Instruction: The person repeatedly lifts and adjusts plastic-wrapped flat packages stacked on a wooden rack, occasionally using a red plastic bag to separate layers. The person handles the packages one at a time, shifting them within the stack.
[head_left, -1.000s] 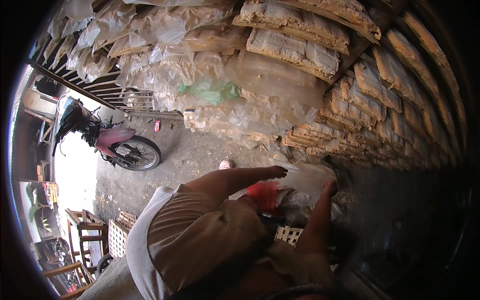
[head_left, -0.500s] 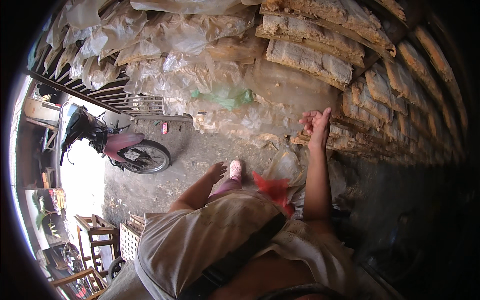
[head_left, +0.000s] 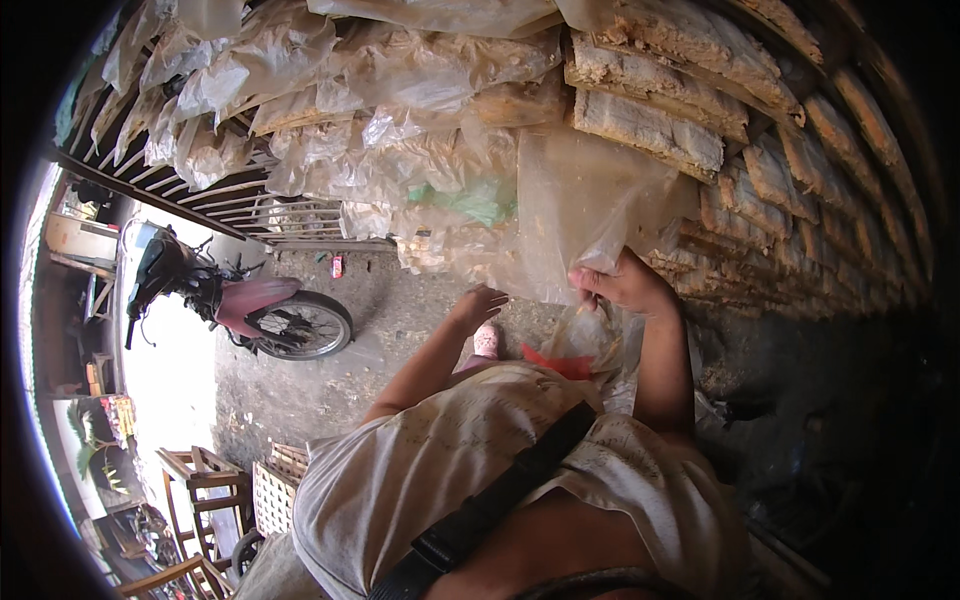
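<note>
My right hand (head_left: 625,285) is closed on a lower corner of a large translucent plastic sheet (head_left: 565,200) that hangs from the stacked boards at the top middle. My left hand (head_left: 480,305) is open just left of the sheet's lower edge, with nothing in it. Crumpled clear plastic (head_left: 390,160) and a green plastic piece (head_left: 460,203) hang left of the sheet. To the right are rows of boards (head_left: 645,135) topped with pale crumbly slabs. Below my right hand lie loose plastic (head_left: 590,335) and a red plastic piece (head_left: 560,365).
A pink and black motorbike (head_left: 265,310) stands at the left before a slatted metal railing (head_left: 255,215). Wooden frames (head_left: 205,475) and a white woven crate (head_left: 270,500) are at the lower left. My pink shoe (head_left: 487,340) is on the concrete floor (head_left: 390,290).
My right hand rose from low beside the loose plastic, then gripped the hanging sheet, pulling its corner outward. My left hand dropped, then moved up toward that sheet.
</note>
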